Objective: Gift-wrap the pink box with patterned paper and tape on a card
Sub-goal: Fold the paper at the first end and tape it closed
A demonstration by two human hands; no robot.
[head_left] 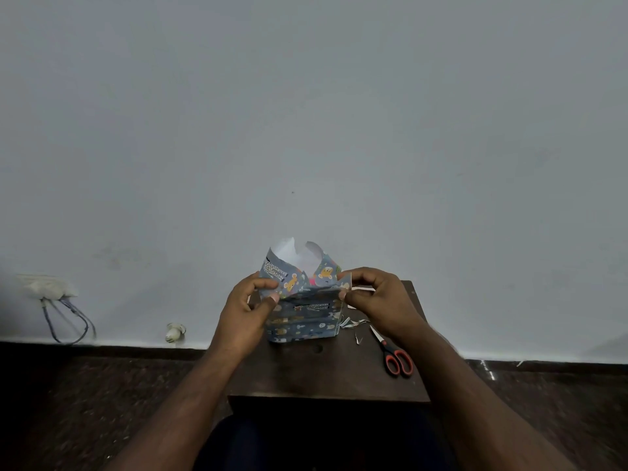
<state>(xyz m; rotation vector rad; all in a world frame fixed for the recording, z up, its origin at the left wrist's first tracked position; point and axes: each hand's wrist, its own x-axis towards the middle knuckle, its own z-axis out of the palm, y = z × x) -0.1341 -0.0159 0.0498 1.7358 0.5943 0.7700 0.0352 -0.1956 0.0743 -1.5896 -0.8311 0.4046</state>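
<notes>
Pink box point(308, 279) sits upright at the center of a small dark wood table point(326, 375), mostly covered w/ blue patterned paper point(299, 321); only a sliver of pink shows at the top btwn the flaps. Paper's top end stands open, white inner side visible. Left hand point(249, 309) pinches the left flap, thumb & fingers curled on it. Right hand point(373, 300) pinches the right flap corner the same way. Red-handled scissors point(394, 355) lie on the table to the right, blades closed, apart from the box. Paper scraps point(353, 323) lie just beside the box's right side. Wall socket w/ cables point(51, 294) at far left. Card & tape not visible.
</notes>
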